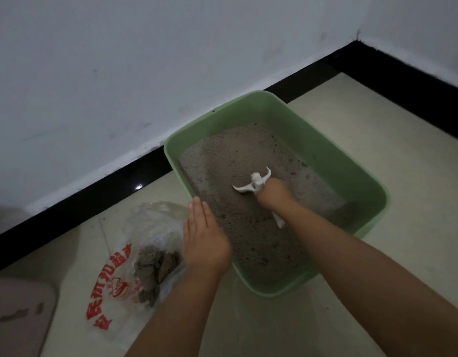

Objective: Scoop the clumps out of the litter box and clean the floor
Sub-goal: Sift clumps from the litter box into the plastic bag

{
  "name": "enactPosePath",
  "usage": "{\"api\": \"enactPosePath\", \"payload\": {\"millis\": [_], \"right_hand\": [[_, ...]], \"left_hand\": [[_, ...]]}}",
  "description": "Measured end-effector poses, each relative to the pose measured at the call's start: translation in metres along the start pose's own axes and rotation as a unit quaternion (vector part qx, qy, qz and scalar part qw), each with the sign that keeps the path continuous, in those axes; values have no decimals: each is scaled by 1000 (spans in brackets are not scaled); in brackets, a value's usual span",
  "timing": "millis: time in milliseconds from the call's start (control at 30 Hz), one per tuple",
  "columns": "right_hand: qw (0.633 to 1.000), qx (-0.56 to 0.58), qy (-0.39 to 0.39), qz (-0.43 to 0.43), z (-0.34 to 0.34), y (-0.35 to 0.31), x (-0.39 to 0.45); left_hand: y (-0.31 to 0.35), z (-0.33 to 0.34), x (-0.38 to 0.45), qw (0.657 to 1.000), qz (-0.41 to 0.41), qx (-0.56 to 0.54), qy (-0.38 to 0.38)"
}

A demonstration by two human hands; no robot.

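Your right hand (pixel 273 193) grips the white scoop (pixel 253 182), its head sunk in the litter inside the green box (pixel 325 150). Your left hand (pixel 204 238) rests flat, fingers straight, on the box's near-left rim, just beside the plastic bag (pixel 135 253) holding clumps (pixel 153 271).

Litter box (pixel 372 191) sat on floor (pixel 403 140) against wall (pixel 119 73). Your right hand (pixel 274 194) was inside it, on scoop (pixel 253 182) in litter (pixel 235 161). Your left hand (pixel 204 238) lay over its left rim. Bag (pixel 135 256) with clumps (pixel 153 271) lay left of box; mat (pixel 19 313) further left.
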State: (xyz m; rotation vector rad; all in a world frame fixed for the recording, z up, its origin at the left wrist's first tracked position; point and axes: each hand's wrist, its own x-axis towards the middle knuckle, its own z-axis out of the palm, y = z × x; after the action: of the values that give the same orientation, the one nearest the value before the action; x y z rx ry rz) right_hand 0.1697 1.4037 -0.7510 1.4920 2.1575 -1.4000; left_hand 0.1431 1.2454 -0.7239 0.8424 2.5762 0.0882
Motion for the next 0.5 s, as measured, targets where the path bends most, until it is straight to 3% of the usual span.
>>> {"api": "enactPosePath", "payload": {"millis": [167,367,500], "right_hand": [[996,77,47,4,14,-15,18],[995,-11,72,-68,15,-3,23],[989,-3,99,-111,9,3,18]], "left_hand": [[0,1,2,1000,-3,5,-1],[-2,3,5,1000,3,15,6],[-2,2,5,1000,8,10,12]]}}
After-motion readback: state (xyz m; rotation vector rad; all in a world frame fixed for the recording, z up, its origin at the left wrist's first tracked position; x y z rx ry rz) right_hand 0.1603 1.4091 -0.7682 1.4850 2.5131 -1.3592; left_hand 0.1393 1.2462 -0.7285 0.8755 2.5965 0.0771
